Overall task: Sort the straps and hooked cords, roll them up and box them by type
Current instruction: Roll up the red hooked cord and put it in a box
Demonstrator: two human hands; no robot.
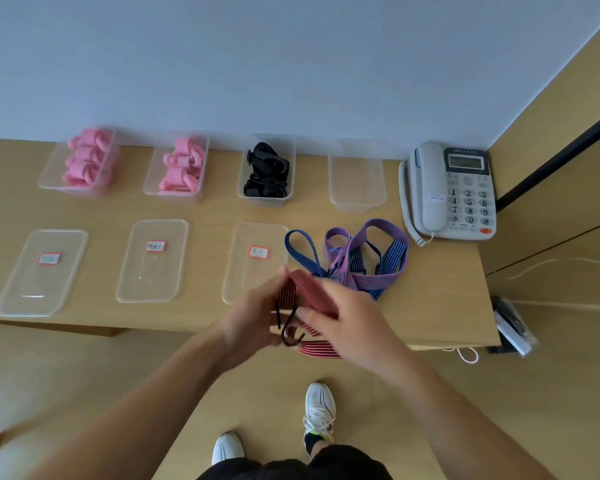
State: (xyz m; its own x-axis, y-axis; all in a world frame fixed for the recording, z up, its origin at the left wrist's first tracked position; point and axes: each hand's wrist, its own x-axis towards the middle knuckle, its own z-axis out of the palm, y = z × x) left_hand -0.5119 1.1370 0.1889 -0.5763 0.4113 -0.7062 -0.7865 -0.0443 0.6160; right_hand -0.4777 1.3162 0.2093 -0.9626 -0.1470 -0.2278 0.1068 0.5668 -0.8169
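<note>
Both hands hold a red and black striped hooked cord [317,349] just above the table's front edge. My left hand [253,318] grips the rolled part of it, and a black hook [288,329] hangs between the hands. My right hand [340,315] curls round the cord's red band. A tangle of blue and purple striped cords [364,261] lies on the table behind the hands. At the back stand two boxes of pink rolled straps [84,161] [182,168], a box of black straps [265,171] and an empty clear box [357,174].
Three clear lids with red-edged labels [42,271] [153,259] [253,261] lie in a row in front of the boxes. A grey desk telephone [454,192] sits at the table's right end. My feet in white shoes [319,410] stand on the floor below.
</note>
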